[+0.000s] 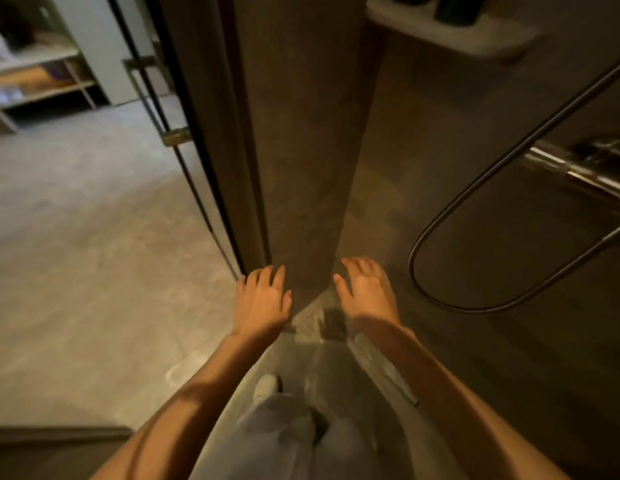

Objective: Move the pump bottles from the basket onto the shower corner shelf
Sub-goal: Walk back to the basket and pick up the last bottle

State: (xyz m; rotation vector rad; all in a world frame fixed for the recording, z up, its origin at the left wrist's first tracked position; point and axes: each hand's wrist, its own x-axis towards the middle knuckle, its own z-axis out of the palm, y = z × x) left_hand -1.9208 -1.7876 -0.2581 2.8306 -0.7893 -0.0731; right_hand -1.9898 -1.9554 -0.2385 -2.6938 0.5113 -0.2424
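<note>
The pale shower corner shelf (475,39) juts from the wall at the top right. Two dark bottle bases (454,8) stand on it, cut off by the frame's top edge. My left hand (263,303) and my right hand (367,289) hang low in front of me with fingers spread, both holding nothing, well below the shelf. Between them runs the dark wall corner (301,202). No basket is in view.
A looped dark shower hose (475,216) and a chrome mixer bar (578,171) hang on the right wall. The glass door edge with its hinge (173,133) stands at left. Beyond it lie a grey floor (76,237) and a wooden rack (35,81).
</note>
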